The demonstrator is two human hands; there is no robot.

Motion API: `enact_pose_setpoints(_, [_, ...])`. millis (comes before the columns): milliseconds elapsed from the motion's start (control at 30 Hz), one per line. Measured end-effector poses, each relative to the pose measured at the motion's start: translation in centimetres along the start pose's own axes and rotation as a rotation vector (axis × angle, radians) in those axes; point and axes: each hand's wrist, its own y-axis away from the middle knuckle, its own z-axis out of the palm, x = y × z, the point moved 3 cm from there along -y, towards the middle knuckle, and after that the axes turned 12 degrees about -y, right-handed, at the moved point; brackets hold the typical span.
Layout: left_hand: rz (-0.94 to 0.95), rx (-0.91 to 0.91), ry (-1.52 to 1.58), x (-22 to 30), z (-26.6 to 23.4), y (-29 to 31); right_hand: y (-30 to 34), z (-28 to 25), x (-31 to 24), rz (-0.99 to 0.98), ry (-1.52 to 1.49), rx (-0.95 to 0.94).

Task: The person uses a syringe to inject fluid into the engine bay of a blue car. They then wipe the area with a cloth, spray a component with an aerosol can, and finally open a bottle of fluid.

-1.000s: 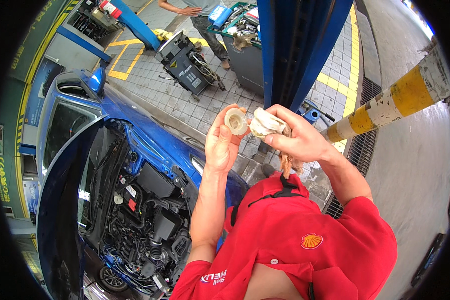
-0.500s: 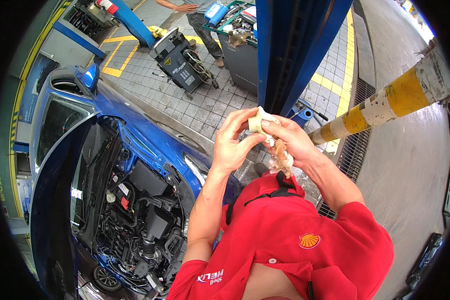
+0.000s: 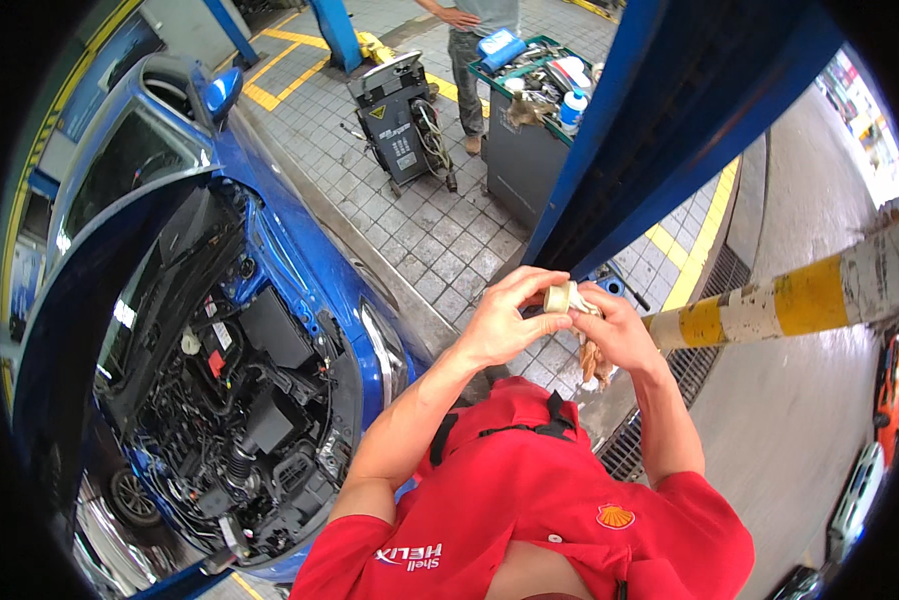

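My left hand (image 3: 505, 318) is closed round a small cream-coloured, ring-shaped part (image 3: 560, 299), thumb below it and fingers above. I cannot make out exactly what kind of part it is. Against its right side, my right hand (image 3: 618, 330) grips a crumpled white and brown rag (image 3: 594, 362), whose stained end hangs below the fingers. Both hands meet in front of my body, above the tiled floor. Some of the rag is hidden inside the right hand.
To the left stands a blue car (image 3: 300, 235) with its hood up over the engine bay (image 3: 240, 400). A blue lift post (image 3: 670, 130) rises ahead, near a striped barrier pole (image 3: 760, 310). Beyond are a grey wheeled machine (image 3: 400, 125), a loaded tool cart (image 3: 525, 165) and another person (image 3: 467, 75).
My view has shifted, so the car, cart and post sit differently in it. The ring-shaped part is turned more toward me; both hands still hold it and the rag.
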Motion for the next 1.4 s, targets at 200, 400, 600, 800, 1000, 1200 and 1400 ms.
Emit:
enact_pose_setpoints(200, [-0.049, 0.049, -0.058, -2.2, 1.4, 2.5, 3.8, -2.7, 4.4, 0.189, -0.166, 0.317])
enact_pose_setpoints(400, [-0.042, 0.033, -0.078, -5.0, 4.0, 5.7, 13.3, -2.4, 12.6, 0.516, -0.691, 0.71])
enact_pose_setpoints(600, [-0.08, 0.004, -0.102, -5.5, 6.2, 6.7, 20.2, -0.4, 15.4, 0.488, -0.806, 0.808])
enact_pose_setpoints(800, [-0.012, -0.09, -0.202, -4.2, 9.0, 5.4, 24.9, -1.0, 17.0, 0.337, -0.884, 0.899])
enact_pose_setpoints(1000, [-0.011, -0.192, -0.277, -3.9, 16.2, 4.3, 34.1, -3.9, 22.1, 0.196, -1.035, 1.118])
enact_pose_setpoints(1200, [0.051, -0.285, -0.325, -1.7, 25.4, 2.1, 43.8, -7.1, 27.1, 0.059, -1.136, 1.347])
enact_pose_setpoints(1400, [0.174, -0.389, -0.386, -0.4, 33.0, 0.2, 49.8, -8.6, 29.1, -0.035, -1.158, 1.525])
